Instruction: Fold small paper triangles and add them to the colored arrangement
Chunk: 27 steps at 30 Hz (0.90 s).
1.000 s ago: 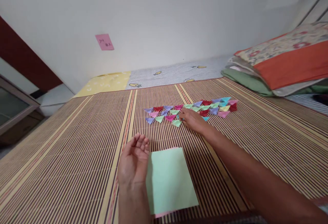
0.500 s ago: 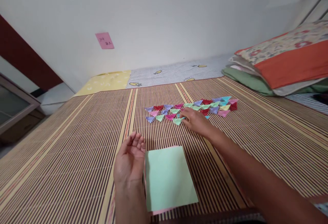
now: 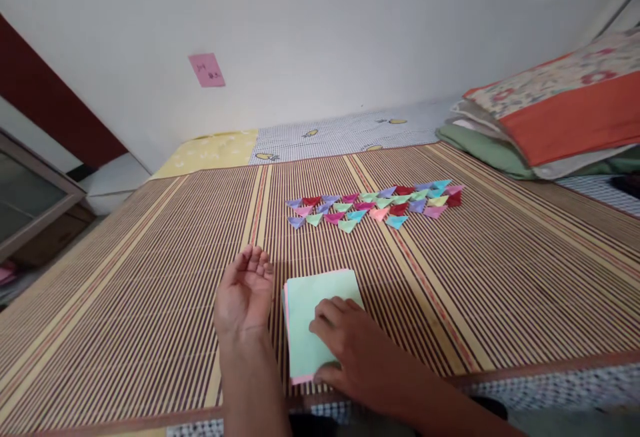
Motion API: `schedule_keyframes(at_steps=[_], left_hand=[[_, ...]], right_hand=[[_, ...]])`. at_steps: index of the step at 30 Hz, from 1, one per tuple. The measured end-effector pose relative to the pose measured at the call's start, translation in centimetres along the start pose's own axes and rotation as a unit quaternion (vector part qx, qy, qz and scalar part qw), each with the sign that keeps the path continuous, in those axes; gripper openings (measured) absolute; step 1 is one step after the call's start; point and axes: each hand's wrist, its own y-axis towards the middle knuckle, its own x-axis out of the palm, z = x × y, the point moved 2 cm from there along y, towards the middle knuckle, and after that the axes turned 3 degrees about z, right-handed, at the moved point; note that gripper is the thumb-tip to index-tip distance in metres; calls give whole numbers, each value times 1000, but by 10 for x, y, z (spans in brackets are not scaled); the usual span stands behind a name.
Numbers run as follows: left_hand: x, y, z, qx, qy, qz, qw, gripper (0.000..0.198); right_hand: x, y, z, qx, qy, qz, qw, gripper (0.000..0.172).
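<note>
A stack of square paper sheets, pale green on top with pink edges below, lies on the striped bamboo mat close to me. My right hand rests on the stack's near right part, fingers curled onto the top sheet and thumb at its near edge. My left hand lies just left of the stack, palm up, fingers loosely apart, holding nothing. Farther out on the mat, several small folded paper triangles in purple, red, pink, green and blue sit in rows.
A pile of folded blankets and a pillow sits at the right. A pink note is stuck on the white wall. A yellow and checked sheet shows past the mat. A low cabinet stands at left.
My right hand has left the folded triangles and come back to rest on the paper stack. The left hand has barely moved. The view has shifted slightly.
</note>
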Motion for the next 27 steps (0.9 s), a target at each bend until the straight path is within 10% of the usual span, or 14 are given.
schedule_keyframes(at_steps=[27], left_hand=[[-6,6,3,-5,-12,1,1000,18]], right_hand=[[8,3,5,2,105,-10,994,14]])
